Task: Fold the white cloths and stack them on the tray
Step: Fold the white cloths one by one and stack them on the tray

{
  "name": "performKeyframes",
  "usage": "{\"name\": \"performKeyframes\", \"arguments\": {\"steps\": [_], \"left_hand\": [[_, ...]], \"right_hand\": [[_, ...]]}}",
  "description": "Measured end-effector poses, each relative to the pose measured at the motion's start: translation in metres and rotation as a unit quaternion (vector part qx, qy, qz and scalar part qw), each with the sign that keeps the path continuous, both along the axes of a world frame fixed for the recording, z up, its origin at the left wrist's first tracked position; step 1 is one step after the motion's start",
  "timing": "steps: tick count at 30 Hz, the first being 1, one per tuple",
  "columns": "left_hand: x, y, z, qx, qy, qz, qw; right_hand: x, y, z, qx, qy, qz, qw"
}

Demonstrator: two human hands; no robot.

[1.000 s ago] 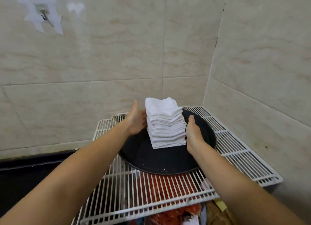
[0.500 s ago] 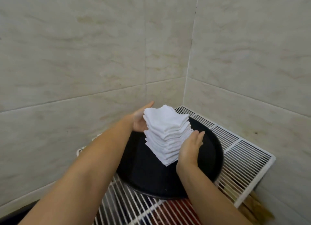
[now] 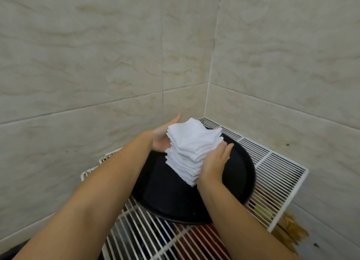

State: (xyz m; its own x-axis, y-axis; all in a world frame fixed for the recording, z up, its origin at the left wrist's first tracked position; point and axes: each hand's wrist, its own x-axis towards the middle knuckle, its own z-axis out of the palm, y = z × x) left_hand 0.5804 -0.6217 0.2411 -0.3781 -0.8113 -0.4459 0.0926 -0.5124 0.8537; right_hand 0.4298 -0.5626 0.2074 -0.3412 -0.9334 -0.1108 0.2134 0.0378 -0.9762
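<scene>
A tall stack of several folded white cloths (image 3: 191, 148) stands on a round black tray (image 3: 167, 193). My left hand (image 3: 162, 137) presses its flat palm against the stack's far left side, fingers straight. On the near right side my right hand (image 3: 216, 162) lies flat against the stack, fingers straight and pointing away from me. The stack leans a little and its layers are slightly fanned.
The tray sits on a white wire rack (image 3: 276, 174) pushed into a corner of beige tiled walls (image 3: 97, 65). Red and other coloured items (image 3: 198, 238) show through the rack's bars below. The rack's right edge ends near the right wall.
The stack has been turned on the tray between my palms. The view has swung to the right, closer to the wall corner.
</scene>
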Motion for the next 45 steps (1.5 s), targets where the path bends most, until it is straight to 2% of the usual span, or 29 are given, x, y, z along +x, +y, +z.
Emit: {"name": "performKeyframes", "arguments": {"steps": [5, 16, 19, 22, 24, 27, 32, 36, 40, 45], "left_hand": [[0.011, 0.007, -0.013, -0.030, 0.036, 0.000, 0.999], [-0.001, 0.022, -0.009, -0.067, 0.000, -0.020, 0.998], [-0.001, 0.026, -0.011, -0.073, 0.011, 0.017, 0.997], [0.006, 0.034, -0.021, -0.098, 0.018, 0.086, 0.991], [0.009, 0.043, -0.028, -0.109, -0.010, 0.128, 0.986], [0.001, 0.057, -0.035, -0.099, -0.012, 0.246, 0.964], [-0.048, 0.081, -0.028, -0.078, 0.038, 0.465, 0.881], [-0.087, 0.079, -0.027, -0.037, 0.076, 0.522, 0.849], [-0.099, 0.075, -0.028, -0.048, 0.054, 0.564, 0.823], [-0.106, 0.079, -0.024, -0.061, 0.010, 0.581, 0.812]], "right_hand": [[-0.009, 0.014, -0.016, -0.001, -0.071, 0.029, 0.997], [0.006, 0.024, -0.017, -0.012, -0.026, 0.062, 0.998], [-0.022, 0.008, -0.012, 0.010, -0.046, 0.081, 0.996], [-0.064, -0.022, 0.007, 0.025, -0.037, 0.156, 0.987], [-0.087, -0.049, 0.020, 0.020, -0.008, 0.242, 0.970], [-0.095, -0.095, 0.022, 0.037, 0.006, 0.372, 0.927], [-0.073, -0.128, 0.006, 0.088, 0.023, 0.536, 0.839], [-0.067, -0.123, 0.004, 0.074, 0.010, 0.599, 0.797], [-0.061, -0.115, -0.001, 0.067, -0.006, 0.636, 0.768], [-0.057, -0.106, -0.003, 0.079, -0.025, 0.631, 0.772]]}}
